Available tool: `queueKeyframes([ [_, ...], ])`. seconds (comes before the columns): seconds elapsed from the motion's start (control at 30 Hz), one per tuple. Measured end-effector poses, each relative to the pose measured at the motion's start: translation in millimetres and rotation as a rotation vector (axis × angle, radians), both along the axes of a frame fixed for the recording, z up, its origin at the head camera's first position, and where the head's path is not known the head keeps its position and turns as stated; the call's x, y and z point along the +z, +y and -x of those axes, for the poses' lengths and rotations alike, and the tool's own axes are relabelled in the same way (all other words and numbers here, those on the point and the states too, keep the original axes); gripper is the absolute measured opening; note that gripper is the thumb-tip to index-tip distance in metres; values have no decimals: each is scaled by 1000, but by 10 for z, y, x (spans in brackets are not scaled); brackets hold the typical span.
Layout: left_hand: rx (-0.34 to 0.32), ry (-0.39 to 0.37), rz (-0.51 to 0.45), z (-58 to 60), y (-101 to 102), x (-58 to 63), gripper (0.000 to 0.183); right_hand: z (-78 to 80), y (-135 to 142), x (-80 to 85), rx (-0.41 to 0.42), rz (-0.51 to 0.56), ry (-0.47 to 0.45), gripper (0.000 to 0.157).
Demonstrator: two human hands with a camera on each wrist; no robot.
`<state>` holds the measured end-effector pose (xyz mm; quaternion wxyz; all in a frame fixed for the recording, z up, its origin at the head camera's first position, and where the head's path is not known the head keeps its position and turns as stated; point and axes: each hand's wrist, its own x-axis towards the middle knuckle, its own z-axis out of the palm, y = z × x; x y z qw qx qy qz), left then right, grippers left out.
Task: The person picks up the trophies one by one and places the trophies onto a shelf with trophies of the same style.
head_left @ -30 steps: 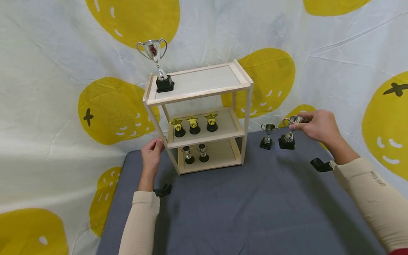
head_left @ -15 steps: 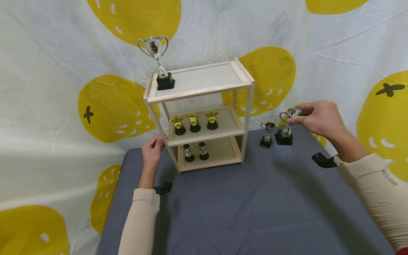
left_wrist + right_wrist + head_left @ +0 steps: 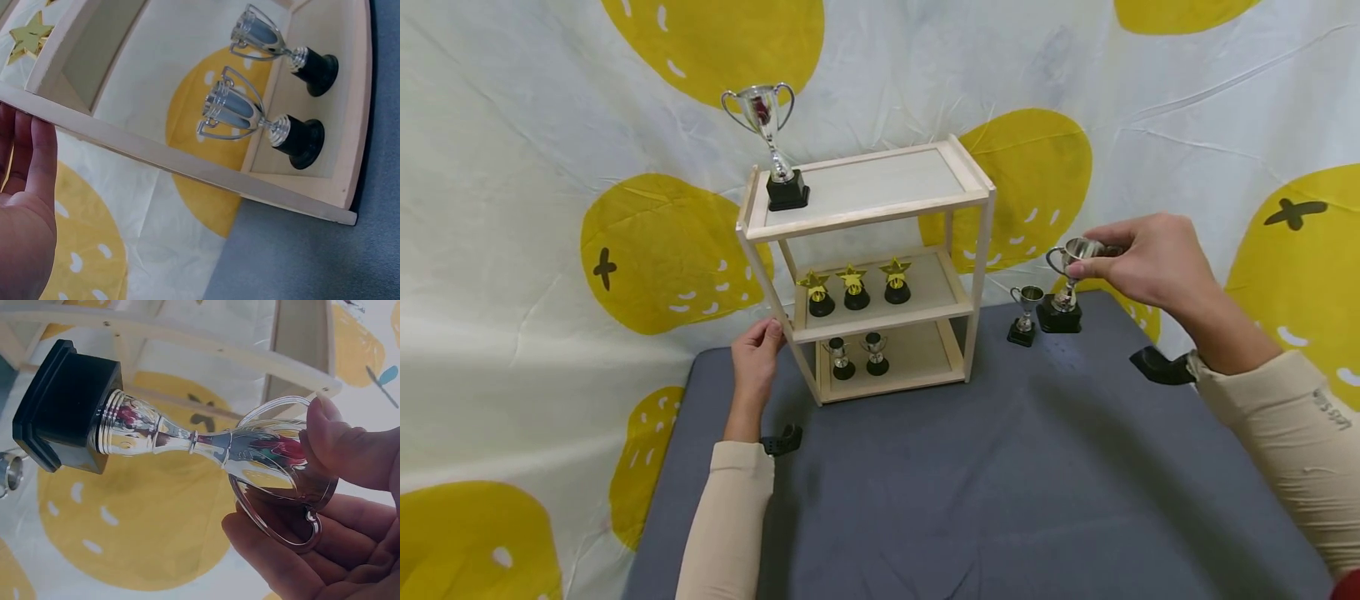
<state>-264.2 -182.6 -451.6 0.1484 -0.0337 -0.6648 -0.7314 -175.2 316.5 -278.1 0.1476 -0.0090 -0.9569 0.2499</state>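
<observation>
My right hand [image 3: 1157,254] grips a silver two-handled trophy cup [image 3: 187,437] by its bowl, thumb on one side and fingers on the other. The trophy's square black base hangs above the table, close to a smaller silver trophy [image 3: 1025,317] standing there. My left hand [image 3: 756,358] holds the left post of a three-tier wooden shelf [image 3: 868,221], its fingers [image 3: 40,156] behind the post in the left wrist view. A tall silver trophy [image 3: 777,158] stands on the top tier. Gold star trophies [image 3: 855,287] line the middle tier, and two small silver cups [image 3: 234,112] stand on the bottom one.
The shelf stands near the back of a table with a grey cloth [image 3: 925,483]. Behind it hangs a pale fabric backdrop [image 3: 887,67] with big yellow fruit shapes. The top tier has bare surface right of the tall trophy.
My right hand has lifted the trophy cup up and slightly left, so its base now hangs higher over the table. The left hand has stayed at the shelf post.
</observation>
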Motion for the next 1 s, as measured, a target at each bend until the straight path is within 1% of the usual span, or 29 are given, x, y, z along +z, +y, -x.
queueKeyframes([
  [0.37,26,-26,39,1,-32,-4,37,-60,-165,225,40,18,19,57],
  [0.8,0,14,-15,-1,-4,-2,33,-150,-370,472,76,1,21,54],
  [1.0,0,20,-42,5,13,-2,28,-177,-444,600,74,11,13,56],
])
